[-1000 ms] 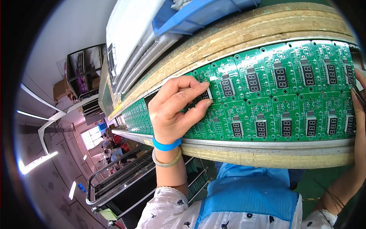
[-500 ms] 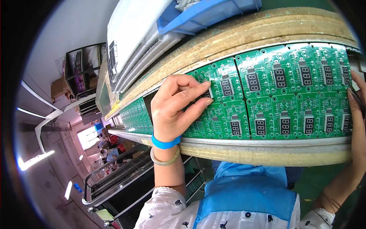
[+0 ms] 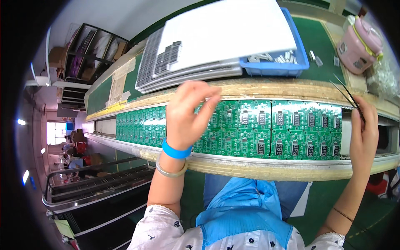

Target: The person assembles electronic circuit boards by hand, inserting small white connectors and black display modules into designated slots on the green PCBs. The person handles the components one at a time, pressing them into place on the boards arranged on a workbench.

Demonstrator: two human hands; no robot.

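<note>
Your blue plastic bin (image 3: 291, 66) holds small grey parts; left hand (image 3: 189, 114) hovers half-open, empty, over green circuit boards (image 3: 283, 129); right hand (image 3: 364, 133) pinches thin black tweezers (image 3: 348, 96).

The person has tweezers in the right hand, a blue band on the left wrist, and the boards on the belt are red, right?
Not quite: the boards are green, not red, as the head view shows. The rest holds: the right hand holds thin black tweezers, and the left hand, raised over the boards, has a blue band on its wrist.
</note>
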